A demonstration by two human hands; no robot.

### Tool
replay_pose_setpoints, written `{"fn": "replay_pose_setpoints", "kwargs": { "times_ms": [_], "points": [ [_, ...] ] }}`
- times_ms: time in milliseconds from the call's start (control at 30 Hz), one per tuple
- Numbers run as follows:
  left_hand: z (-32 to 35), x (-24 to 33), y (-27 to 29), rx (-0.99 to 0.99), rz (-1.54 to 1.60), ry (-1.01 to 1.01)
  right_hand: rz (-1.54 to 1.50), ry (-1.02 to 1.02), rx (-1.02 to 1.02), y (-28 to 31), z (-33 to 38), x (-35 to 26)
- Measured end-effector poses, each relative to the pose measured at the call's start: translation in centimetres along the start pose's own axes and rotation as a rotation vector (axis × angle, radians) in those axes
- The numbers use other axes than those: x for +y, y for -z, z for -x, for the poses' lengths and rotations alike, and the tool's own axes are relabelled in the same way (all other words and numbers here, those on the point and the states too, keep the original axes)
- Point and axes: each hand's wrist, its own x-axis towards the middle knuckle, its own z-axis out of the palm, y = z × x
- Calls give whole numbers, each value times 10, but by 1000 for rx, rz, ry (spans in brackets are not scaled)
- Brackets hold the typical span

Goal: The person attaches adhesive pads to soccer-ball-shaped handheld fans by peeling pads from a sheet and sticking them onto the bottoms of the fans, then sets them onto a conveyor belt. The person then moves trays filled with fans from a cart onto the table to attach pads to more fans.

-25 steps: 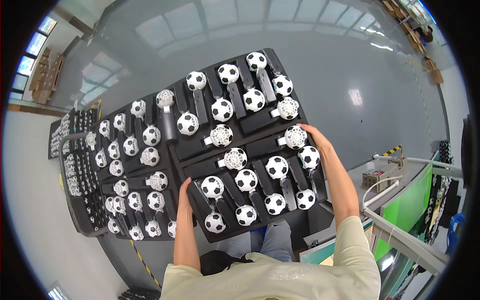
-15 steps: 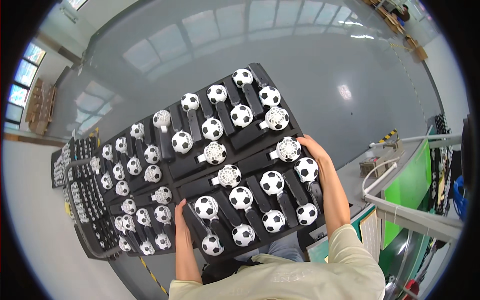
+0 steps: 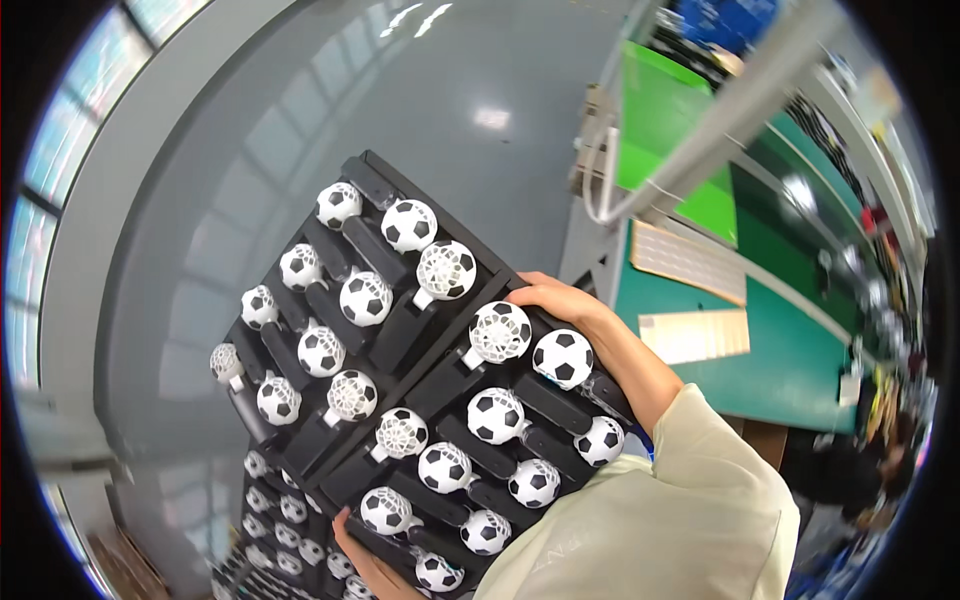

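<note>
The black tray of football-patterned handheld fans is carried tilted in front of the person's chest, above the grey floor. The right hand curls its fingers, held close together, over the tray's far right edge, just beside a white mesh fan head. The left hand grips the near left edge from below; only part of it shows, and how its fingers lie cannot be told. On the tray about nineteen round fan heads can be counted: roughly thirteen with the black-and-white ball pattern, such as the ball-patterned fan, and about six showing plain white mesh. Their dark handles lie in slots in two blocks split by a ridge. The cream sleeve hides the tray's near right corner. Below the tray a second stack of trays with more small fans is cut off and too small to count. A green bench stands to the right.
</note>
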Motion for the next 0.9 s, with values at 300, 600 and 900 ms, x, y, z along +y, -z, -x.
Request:
{"fn": "replay_pose_setpoints", "kwargs": {
  "times_ms": [300,600,900],
  "points": [
    [-35,-1,9,178,-71,-146,15,10,25,-14,-15,-19],
    [-15,33,12,129,-55,-62,31,-26,88,-54,-4,-34],
    [8,53,31,87,-111,-96,-7,30,111,-83,9,-9]
  ]
}}
